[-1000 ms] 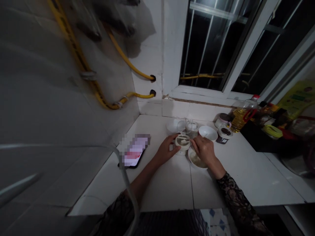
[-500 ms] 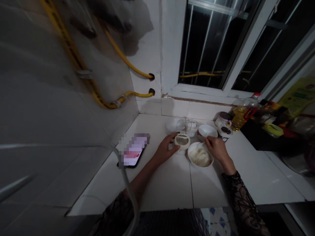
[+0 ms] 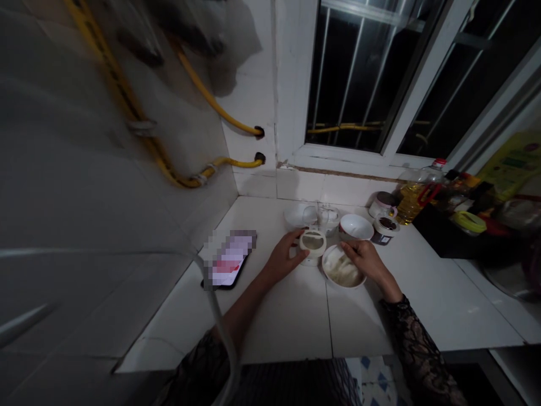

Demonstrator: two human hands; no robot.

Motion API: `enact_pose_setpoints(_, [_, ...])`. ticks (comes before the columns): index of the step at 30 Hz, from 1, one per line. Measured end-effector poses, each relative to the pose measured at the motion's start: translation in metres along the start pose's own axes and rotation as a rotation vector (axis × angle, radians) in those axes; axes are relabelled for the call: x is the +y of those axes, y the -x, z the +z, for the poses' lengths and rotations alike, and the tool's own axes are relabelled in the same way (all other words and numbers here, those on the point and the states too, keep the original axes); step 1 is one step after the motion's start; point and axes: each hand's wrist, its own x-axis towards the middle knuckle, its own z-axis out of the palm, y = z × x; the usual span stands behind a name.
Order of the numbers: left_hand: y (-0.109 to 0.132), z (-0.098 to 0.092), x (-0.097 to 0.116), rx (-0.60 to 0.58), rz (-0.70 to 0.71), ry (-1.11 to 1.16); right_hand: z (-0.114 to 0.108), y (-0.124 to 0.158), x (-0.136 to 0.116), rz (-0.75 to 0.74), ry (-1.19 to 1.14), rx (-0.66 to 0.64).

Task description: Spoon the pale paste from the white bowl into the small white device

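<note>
My left hand (image 3: 287,256) is closed around the side of a small white seasoning jar (image 3: 311,261), whose lid has a clear window. Just right of the jar stands a white bowl (image 3: 344,286) holding pale, whitish powdery stuff (image 3: 340,268). Over that bowl's right rim reaches my right hand (image 3: 367,259), its thumb and fingers pinched together. What the pinch holds is too small and dim to make out. Behind the bowl sits a second bowl (image 3: 356,226), red outside and white within.
A clear bowl (image 3: 298,215) and another clear-lidded jar (image 3: 328,217) stand behind. A dark-topped jar (image 3: 385,227), an oil bottle (image 3: 411,203) and a black box (image 3: 439,237) are to the right. A phone (image 3: 230,262) lies left, near a grey curved tube (image 3: 220,321).
My right hand has shifted slightly left, its fingertips moving toward the jar over the bowl. My left hand and the jar stay put.
</note>
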Motion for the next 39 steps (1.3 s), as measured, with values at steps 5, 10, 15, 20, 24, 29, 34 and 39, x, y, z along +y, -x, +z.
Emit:
enact_pose_setpoints(5, [0.0,0.0,0.0,0.008,-0.004,0.006,0.0,0.0,0.001,0.058,-0.115,-0.015])
enact_pose_setpoints(10, [0.0,0.0,0.0,0.009,-0.003,0.001,-0.007,-0.002,0.006,0.193,-0.265,0.002])
enact_pose_setpoints(15, [0.0,0.001,-0.001,0.018,-0.005,0.011,-0.014,-0.008,0.017,0.331,-0.383,-0.001])
enact_pose_setpoints(20, [0.0,0.002,-0.002,0.016,-0.001,-0.003,-0.013,-0.01,0.023,0.424,-0.461,0.009])
enact_pose_setpoints(24, [-0.001,0.001,-0.003,0.015,0.009,-0.01,-0.013,-0.009,0.023,0.456,-0.531,0.022])
enact_pose_setpoints(29, [-0.002,0.001,-0.003,0.01,0.011,-0.003,-0.011,-0.015,0.019,0.47,-0.593,0.055])
enact_pose_setpoints(34, [-0.002,0.001,-0.004,0.018,0.021,-0.007,0.0,-0.018,-0.009,0.299,-0.411,0.28])
enact_pose_setpoints(39, [-0.001,0.001,-0.002,0.016,0.018,0.01,0.019,-0.012,-0.038,-0.098,0.123,0.363])
